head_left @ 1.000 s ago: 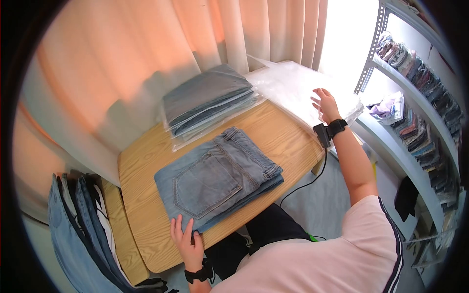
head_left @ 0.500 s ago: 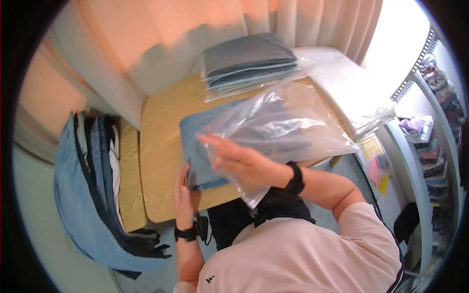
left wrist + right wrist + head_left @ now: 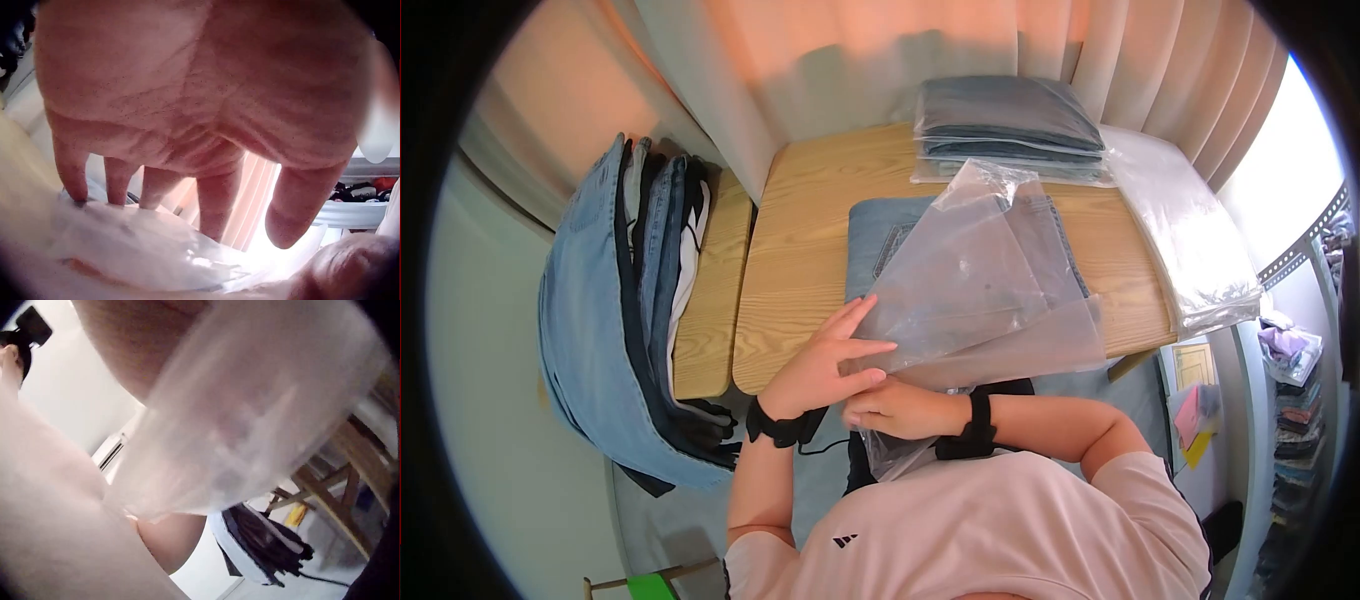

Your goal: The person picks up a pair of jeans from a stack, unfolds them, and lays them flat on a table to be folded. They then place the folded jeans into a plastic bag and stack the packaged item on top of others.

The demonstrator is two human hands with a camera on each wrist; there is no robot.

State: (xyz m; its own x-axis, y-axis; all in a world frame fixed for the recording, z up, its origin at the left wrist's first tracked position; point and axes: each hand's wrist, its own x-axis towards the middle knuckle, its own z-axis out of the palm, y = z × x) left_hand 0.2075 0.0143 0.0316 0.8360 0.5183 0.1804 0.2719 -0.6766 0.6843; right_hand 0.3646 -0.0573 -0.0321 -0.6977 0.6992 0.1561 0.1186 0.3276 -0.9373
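A clear plastic bag (image 3: pixel 970 280) lies slanted over the folded blue jeans (image 3: pixel 878 232) at the table's front edge. My left hand (image 3: pixel 825 362), fingers spread and fairly straight, touches the bag's left side. Just below it, my right hand (image 3: pixel 908 410) pinches the near edge of the bag, its fingers curled. In the left wrist view the fingers of the left hand (image 3: pixel 200 125) reach down to the plastic (image 3: pixel 144 244). Blurred plastic (image 3: pixel 237 425) covers much of the right wrist view, partly hiding the right hand.
Bagged folded jeans (image 3: pixel 1010 125) are stacked at the back of the wooden table (image 3: pixel 800 240). Flat clear bags (image 3: pixel 1185 230) lie at its right end. More jeans (image 3: pixel 585 300) hang over a side table at the left. Shelves with packed clothes (image 3: pixel 1297 430) stand at the far right.
My right hand has brought a clear bag from the right side over the jeans and moved in beside my left hand. The left hand has moved from the jeans onto the bag.
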